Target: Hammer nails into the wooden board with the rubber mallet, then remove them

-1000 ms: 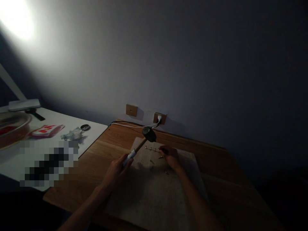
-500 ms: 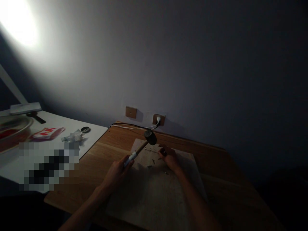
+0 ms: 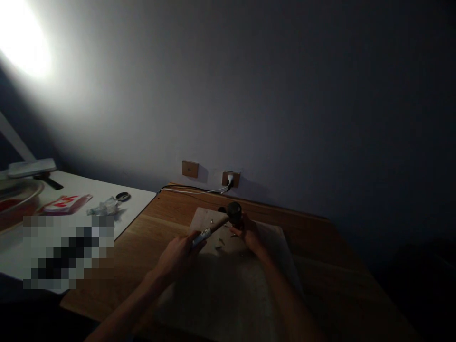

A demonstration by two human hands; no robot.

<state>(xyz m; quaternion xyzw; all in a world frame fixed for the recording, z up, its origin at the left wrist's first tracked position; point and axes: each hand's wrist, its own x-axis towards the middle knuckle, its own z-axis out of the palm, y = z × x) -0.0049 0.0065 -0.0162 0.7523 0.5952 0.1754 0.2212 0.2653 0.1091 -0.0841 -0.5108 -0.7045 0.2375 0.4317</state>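
My left hand [image 3: 178, 255] is closed round the pale-wrapped grip of a mallet [image 3: 219, 223]. The mallet's dark head lies over the fingertips of my right hand [image 3: 251, 237], which are pinched low over the wooden board [image 3: 228, 289]. The mallet head and shadow hide what those fingertips hold. Just left of the mallet head a thin metal nail [image 3: 212, 221] stands upright in the board; the others near it are mostly covered. Several small loose pieces [image 3: 221, 242], which look like nails, lie on the board between my hands.
The board rests on a brown wooden table [image 3: 142, 237] against the wall. A white plug [image 3: 230, 179] with cables sits in a wall socket. On the white table to the left are a red-and-white packet [image 3: 67, 204], a crumpled clear bag [image 3: 107, 206], a black ring-shaped roll [image 3: 123, 196] and a bowl [image 3: 21, 194].
The mallet head has come down and to the right, from above the row of upright nails to my right fingertips. My right hand stays near the same spot. The view has shifted slightly.
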